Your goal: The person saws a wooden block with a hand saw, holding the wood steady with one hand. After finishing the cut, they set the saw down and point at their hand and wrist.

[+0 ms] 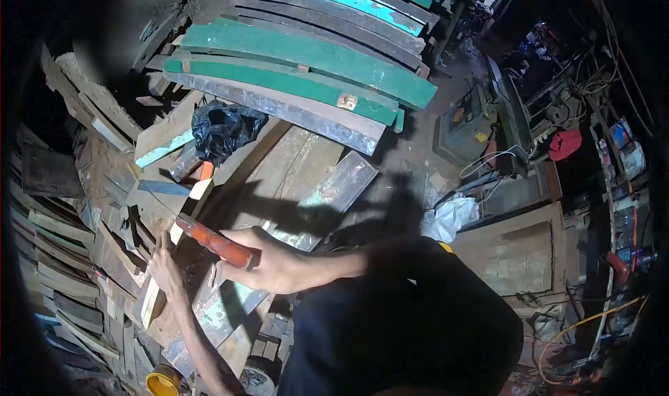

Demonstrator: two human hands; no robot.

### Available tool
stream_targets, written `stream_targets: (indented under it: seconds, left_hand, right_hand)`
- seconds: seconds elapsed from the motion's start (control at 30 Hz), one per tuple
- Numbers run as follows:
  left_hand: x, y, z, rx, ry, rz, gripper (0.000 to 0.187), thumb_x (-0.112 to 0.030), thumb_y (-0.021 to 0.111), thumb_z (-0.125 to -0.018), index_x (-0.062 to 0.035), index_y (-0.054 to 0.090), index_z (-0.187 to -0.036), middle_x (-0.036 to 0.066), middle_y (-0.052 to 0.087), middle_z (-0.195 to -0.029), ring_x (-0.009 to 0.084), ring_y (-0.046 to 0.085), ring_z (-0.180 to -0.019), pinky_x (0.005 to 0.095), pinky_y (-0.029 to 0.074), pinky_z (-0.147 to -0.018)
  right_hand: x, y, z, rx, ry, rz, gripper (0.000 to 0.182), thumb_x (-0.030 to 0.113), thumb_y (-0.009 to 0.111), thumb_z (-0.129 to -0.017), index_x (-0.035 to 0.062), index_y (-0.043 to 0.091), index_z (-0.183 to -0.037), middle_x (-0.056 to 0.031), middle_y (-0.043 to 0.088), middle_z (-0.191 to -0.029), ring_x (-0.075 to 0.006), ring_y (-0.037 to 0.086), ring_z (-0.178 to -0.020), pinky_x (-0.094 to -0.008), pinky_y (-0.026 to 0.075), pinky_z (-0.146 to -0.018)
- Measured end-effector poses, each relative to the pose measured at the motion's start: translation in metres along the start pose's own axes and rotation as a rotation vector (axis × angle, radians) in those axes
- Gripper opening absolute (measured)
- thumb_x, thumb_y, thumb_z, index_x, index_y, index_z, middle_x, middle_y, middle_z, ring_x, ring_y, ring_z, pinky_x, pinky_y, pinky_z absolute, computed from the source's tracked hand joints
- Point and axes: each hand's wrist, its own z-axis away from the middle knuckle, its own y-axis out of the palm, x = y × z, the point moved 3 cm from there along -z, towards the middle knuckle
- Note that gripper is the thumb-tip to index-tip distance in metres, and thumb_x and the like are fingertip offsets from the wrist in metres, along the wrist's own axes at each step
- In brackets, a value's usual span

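Observation:
My right hand (254, 260) is wrapped round a reddish-orange handled tool (214, 242), whose dark end points up and left. My left hand (166, 269) grips the edge of a narrow, pale wooden piece (152, 302) on the bench, just left of the tool. The wood runs up and right, away from me. Whether the tool's end touches the wood cannot be told. Beyond it, an orange item (207, 170) lies by a black plastic bag (224, 130).
Green-painted planks (300, 60) are stacked ahead. A worn plank (341, 183) crosses the bench. Wood offcuts (73, 270) fill the left side. A yellow round container (163, 381) sits at the bottom. To the right are a white bag (449, 218) and a panelled wooden board (512, 256).

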Motion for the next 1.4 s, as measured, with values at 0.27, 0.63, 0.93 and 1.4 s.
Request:
stream_targets:
  seconds: [0.27,0.63,0.93,1.4]
  left_hand:
    - [0.046,0.032,-0.026,-0.083,0.151,-0.08,0.044,-0.001,0.056,-0.088,-0.006,0.062,-0.131,0.016,0.069,-0.129,0.0382,0.07,-0.093,0.0484,0.054,-0.08]
    - [0.038,0.033,-0.036,-0.008,0.089,-0.079,0.01,-0.006,0.066,-0.081,-0.0041,0.068,-0.091,0.018,0.07,-0.092,0.0382,0.068,-0.091,0.0491,0.052,-0.08]
    - [0.01,0.006,-0.022,-0.097,0.037,-0.132,0.014,-0.005,0.066,-0.08,-0.0093,0.07,-0.093,0.012,0.072,-0.089,0.0309,0.072,-0.086,0.0448,0.054,-0.073]
    - [-0.004,0.025,-0.012,-0.148,0.013,-0.22,0.013,-0.015,0.068,-0.084,-0.0093,0.071,-0.096,0.01,0.073,-0.086,0.0258,0.074,-0.085,0.0416,0.057,-0.071]
  right_hand:
    - [-0.038,0.007,-0.037,-0.055,0.04,-0.049,0.016,0.013,0.066,-0.096,0.0016,0.055,-0.096,0.0006,0.045,-0.069,-0.0073,0.042,-0.065,-0.0325,0.038,-0.056]
    - [-0.019,0.021,-0.02,0.006,0.212,-0.147,0.02,0.009,0.064,-0.098,-0.0017,0.058,-0.113,-0.0071,0.058,-0.087,-0.0132,0.057,-0.085,-0.0324,0.049,-0.074]
    - [-0.016,0.015,-0.015,0.027,0.408,0.012,0.013,0.008,0.067,-0.094,0.0014,0.063,-0.105,-0.0054,0.056,-0.072,-0.0176,0.057,-0.062,-0.0326,0.047,-0.06]
    - [-0.014,-0.012,0.026,0.127,0.239,0.348,0.016,0.01,0.063,-0.098,0.0009,0.061,-0.111,-0.007,0.056,-0.08,-0.0143,0.055,-0.067,-0.0295,0.043,-0.061]
